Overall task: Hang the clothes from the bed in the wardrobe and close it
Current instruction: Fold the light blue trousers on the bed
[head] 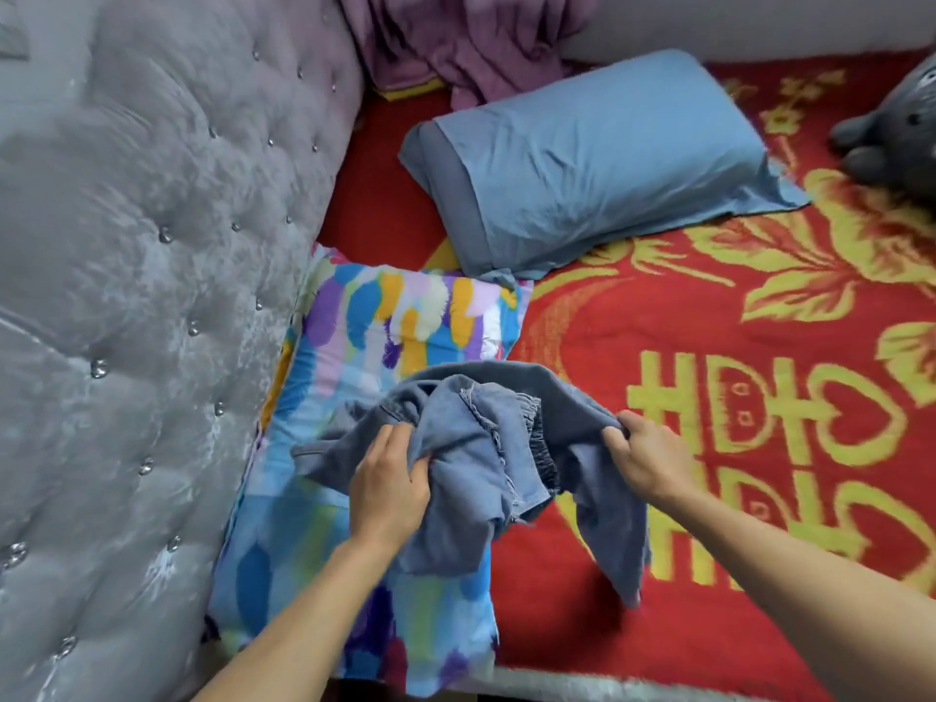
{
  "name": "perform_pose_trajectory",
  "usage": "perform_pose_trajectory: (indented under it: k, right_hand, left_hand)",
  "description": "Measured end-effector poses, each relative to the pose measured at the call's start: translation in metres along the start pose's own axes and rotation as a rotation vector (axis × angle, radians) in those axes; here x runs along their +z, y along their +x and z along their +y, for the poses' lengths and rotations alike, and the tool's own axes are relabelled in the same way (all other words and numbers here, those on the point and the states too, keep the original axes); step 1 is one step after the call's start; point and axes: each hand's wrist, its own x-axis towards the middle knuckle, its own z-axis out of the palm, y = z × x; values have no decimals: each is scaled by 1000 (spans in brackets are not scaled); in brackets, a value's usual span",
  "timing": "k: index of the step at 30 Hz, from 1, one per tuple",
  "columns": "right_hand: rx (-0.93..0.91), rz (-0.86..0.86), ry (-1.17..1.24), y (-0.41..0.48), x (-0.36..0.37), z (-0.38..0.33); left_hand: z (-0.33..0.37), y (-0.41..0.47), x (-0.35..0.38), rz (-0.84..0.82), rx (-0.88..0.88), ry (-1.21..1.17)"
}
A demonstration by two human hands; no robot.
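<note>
Left hand (390, 486): in tight, fingers curled and buried in a fistful of fabric, back of the hand up to the camera, bare forearm coming in from the bottom edge.
Right hand (653, 456): out on the other side, thumb and fingers closed on a fold at the cloth's right edge. A firm pinch, with the arm stretching in from the lower right.
Denim garment (486, 448): blue-grey, crumpled and bunched between the two hands. There's a frayed hem showing near the middle and a gathered elastic band just beside it. One loose end hangs down below the right hand.
Where it is: over the near half of the patterned pillow and the edge of the red blanket. Whether it touches them, I cannot tell.
Patterned pillow (390, 316): bright blue, purple, orange and white splashes, lying along the headboard, partly covered by the garment.
Red blanket (759, 316): spread over the bed, big yellow characters and leaves woven in.
Blue pillow (597, 159): further back, lying at an angle, one corner touching the patterned pillow.
Headboard (152, 235): grey, tufted, shiny studs, filling the left side.
Purple cloth (456, 43): rumpled at the top, behind the blue pillow.
Grey plush toy (891, 129): at the far right edge, cut off by the frame.
</note>
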Motion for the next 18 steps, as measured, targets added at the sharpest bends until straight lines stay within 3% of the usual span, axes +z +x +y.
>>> perform_pose_trajectory:
  k: [8, 12, 18]
  right_hand:
    - [237, 324, 61, 12, -160, 196]
    - [289, 399, 41, 17, -236, 297]
    - [438, 404, -2, 30, -301, 438]
  left_hand:
    - [193, -3, 84, -86, 313, 13]
    - [292, -17, 137, -81, 418, 40]
    - [390, -35, 228, -303, 504, 99]
